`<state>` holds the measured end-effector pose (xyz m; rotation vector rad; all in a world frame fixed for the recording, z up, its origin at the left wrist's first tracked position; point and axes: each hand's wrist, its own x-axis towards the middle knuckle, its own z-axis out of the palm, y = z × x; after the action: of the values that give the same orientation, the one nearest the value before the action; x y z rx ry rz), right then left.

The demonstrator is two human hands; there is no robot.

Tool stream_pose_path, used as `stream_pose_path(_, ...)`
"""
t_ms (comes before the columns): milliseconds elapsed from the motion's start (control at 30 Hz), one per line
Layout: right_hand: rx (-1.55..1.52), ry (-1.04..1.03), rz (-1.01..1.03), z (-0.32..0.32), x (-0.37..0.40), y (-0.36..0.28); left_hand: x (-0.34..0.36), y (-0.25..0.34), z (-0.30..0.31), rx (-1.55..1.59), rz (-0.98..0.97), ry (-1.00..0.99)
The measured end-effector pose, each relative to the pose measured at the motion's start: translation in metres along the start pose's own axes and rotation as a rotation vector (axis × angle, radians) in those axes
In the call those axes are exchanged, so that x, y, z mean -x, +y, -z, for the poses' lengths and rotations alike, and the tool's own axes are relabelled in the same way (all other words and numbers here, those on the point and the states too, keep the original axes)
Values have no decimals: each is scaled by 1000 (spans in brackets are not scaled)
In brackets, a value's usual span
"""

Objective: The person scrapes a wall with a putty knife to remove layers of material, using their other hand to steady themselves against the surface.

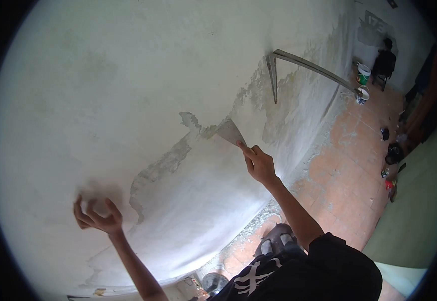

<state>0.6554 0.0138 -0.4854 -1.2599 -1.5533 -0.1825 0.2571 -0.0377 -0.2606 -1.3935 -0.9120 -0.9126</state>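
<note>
Handle of scraper [230,132] hides inside right hand [260,164].

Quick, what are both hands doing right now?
Left hand: open, fingers curled, holding nothing.
Right hand: shut on the scraper.

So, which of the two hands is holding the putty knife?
The right hand grips the putty knife, its blade against the wall; the left hand is empty, fingers spread by the wall.

Two hands [97,216] [261,164], one scraper [231,133], two buckets [363,74] [362,94], one wall bracket [298,62] and one distant person [385,62] show.
</note>
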Motion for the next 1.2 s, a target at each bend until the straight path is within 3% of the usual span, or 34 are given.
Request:
stream_pose_path(267,-28,5,78,-3,-6,11,-201,-49,-31,-122,-335,254)
stream_pose_path(400,18,-27,78,0,-9,11,-261,-71,-68,-42,-239,348)
stream_pose_path(433,21,-18,79,-1,-11,12,-264,-72,-78,-46,-167,350)
stream_pose_path(500,11,-42,72,0,-2,20,-262,-39,-78,-506,87,244)
stream_pose_path(533,17,-48,52,0,-3,25,-265,-46,-82,-514,93,247)
stream_pose_path(600,6,6,61,0,-14,5,-260,-60,-92,-44,49,419)
stream_pose_path(700,-6,-1,5,4,0,-10,-259,-63,-89,-124,169,267)
stream_pose_path(800,-43,-88,-69,-2,8,-10,-258,-59,-90,-141,131,337)
stream_pose_path(867,-75,26,-48,-4,0,-18,-261,-56,-87,-107,119,324)
stream_pose_path(1100,-126,-8,-174,-15,13,-41,-258,-61,-83,-125,50,266)
stream_pose_path(1133,-116,102,-76,-19,3,-36,-259,-63,-83,-133,47,263)
stream_pose_path(1200,-131,96,-120,-24,1,-42,-258,-64,-84,-212,94,230)
